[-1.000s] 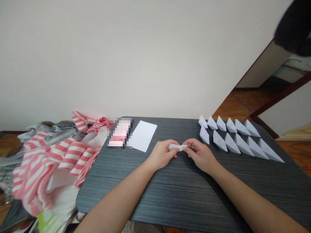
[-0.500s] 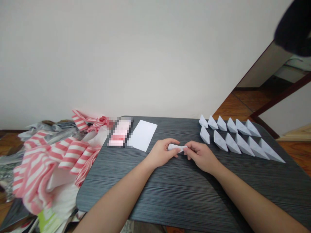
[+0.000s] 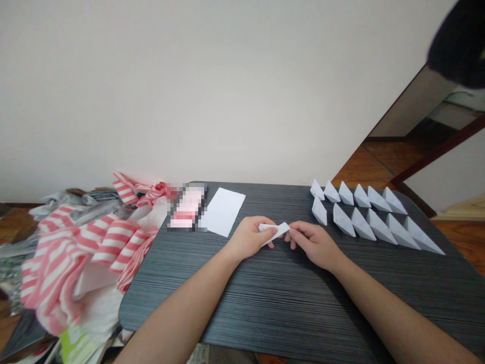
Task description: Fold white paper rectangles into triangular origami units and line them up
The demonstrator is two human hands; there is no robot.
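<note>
A narrow folded strip of white paper [image 3: 273,233] sits between my hands above the dark table. My left hand [image 3: 248,238] grips its left part between thumb and fingers. My right hand [image 3: 312,244] is curled, with its fingertips at the strip's right tip, and I cannot tell whether they hold it. Close to my right hand stand two rows of several folded white paper boats [image 3: 373,220]. A flat white paper sheet [image 3: 223,211] lies beyond my left hand.
The dark grey ribbed table [image 3: 288,303] carries everything. A pixelated pink-and-black rectangular object [image 3: 187,207] lies at its far edge. Pink-and-white striped fabric [image 3: 87,253] and plastic bags heap up on the left. A dark blurred shape [image 3: 460,40] hangs top right.
The paper strip has tilted, its right end now higher, and it looks more opened out. My right hand has drawn slightly rightward from the strip's middle toward its tip.
</note>
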